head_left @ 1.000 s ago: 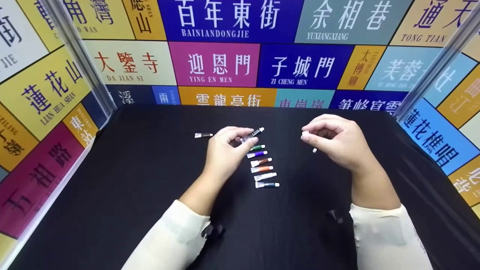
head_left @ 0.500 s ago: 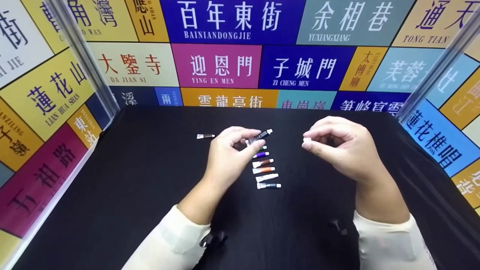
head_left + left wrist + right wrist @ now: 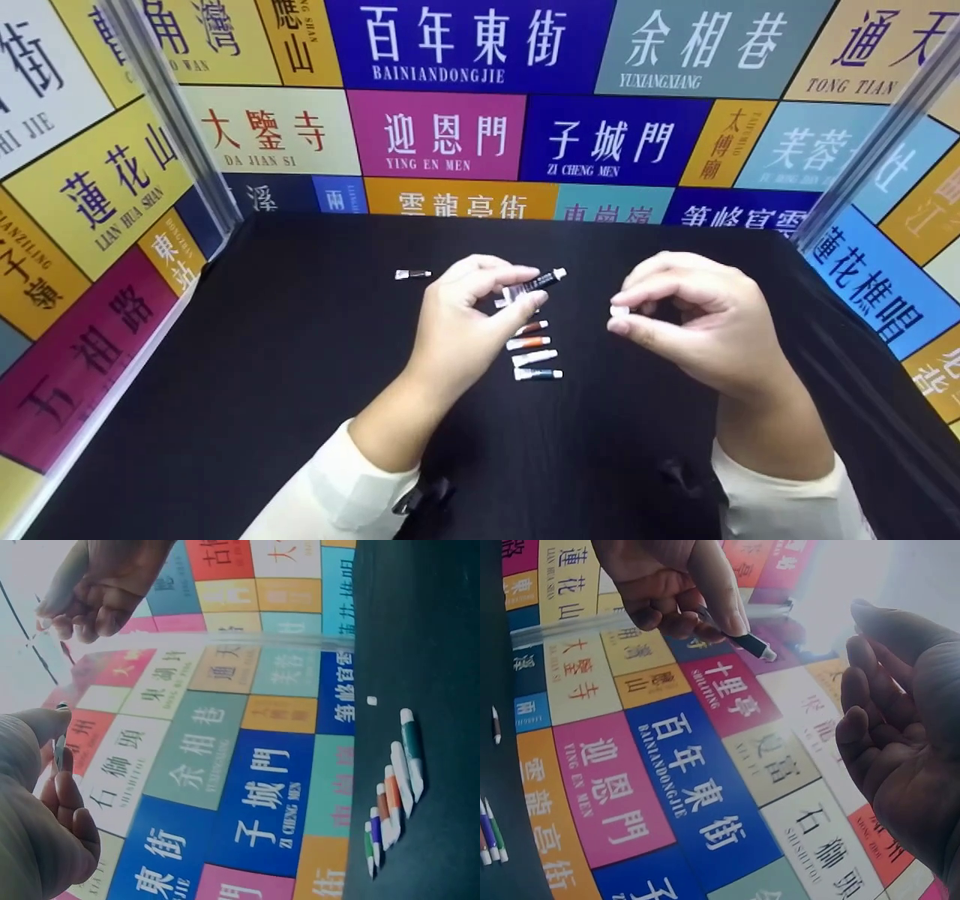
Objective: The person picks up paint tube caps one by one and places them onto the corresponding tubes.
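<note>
Between thumb and fingers, my left hand pinches a small black paint tube, raised above the cloth, its light nozzle end angled up to the right. My right hand, off to the right, pinches a small white cap between thumb and index finger. Below the left hand lies a column of paint tubes, among them a brown one, an orange one, a white one and a dark teal one. The left wrist view also shows a green tube and a purple tube.
A single dark tube lies left of the left hand. Another white cap rests on the black cloth, hidden from the head view by the right hand. Panels with large printed characters stand behind and at both sides.
Both hands have come nearer the body, the left one also shifting right with the black tube. The right hand now covers the loose cap in the head view. Neither hand has let go.
</note>
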